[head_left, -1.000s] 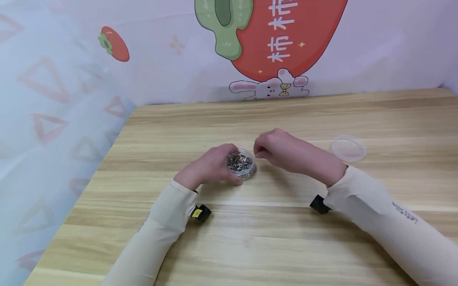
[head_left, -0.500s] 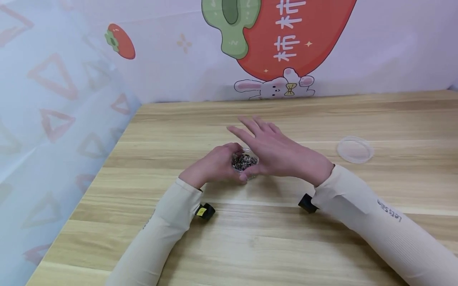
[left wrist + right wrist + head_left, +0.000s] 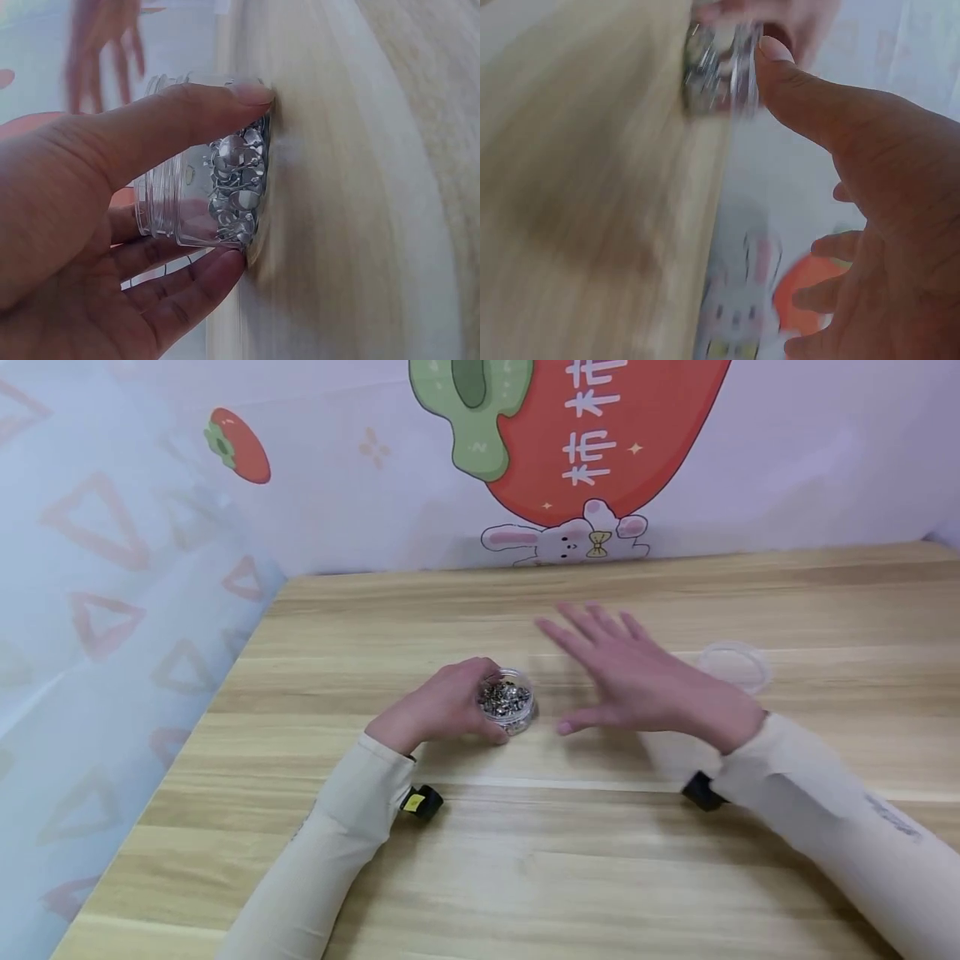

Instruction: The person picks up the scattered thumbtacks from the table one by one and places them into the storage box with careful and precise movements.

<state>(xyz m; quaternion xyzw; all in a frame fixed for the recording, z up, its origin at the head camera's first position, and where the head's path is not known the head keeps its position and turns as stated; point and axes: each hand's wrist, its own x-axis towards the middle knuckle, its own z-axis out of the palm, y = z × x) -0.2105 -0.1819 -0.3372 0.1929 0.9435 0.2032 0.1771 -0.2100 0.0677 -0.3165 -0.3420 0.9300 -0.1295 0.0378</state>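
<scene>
A clear round plastic jar point(image 3: 517, 718) stands uncapped on the table. Silvery thumbtacks point(image 3: 238, 176) lie in its lower part, their flat round heads and thin pins visible through the wall. My left hand point(image 3: 453, 706) grips the jar from the left, thumb on the near side and fingers round the far side. To the right of the jar, my right hand point(image 3: 637, 681) is in the air with spread fingers, holding nothing; it is apart from the jar and slightly blurred.
A clear round lid point(image 3: 735, 664) lies flat on the wooden table point(image 3: 525, 877), behind the right wrist. Black wrist cameras sit under both sleeves. A printed cloth point(image 3: 337, 510) hangs along the table's back edge.
My right hand had curled fingers beside the jar, then spread them over it, and has now drawn back to the right. The left hand keeps its grip on the jar.
</scene>
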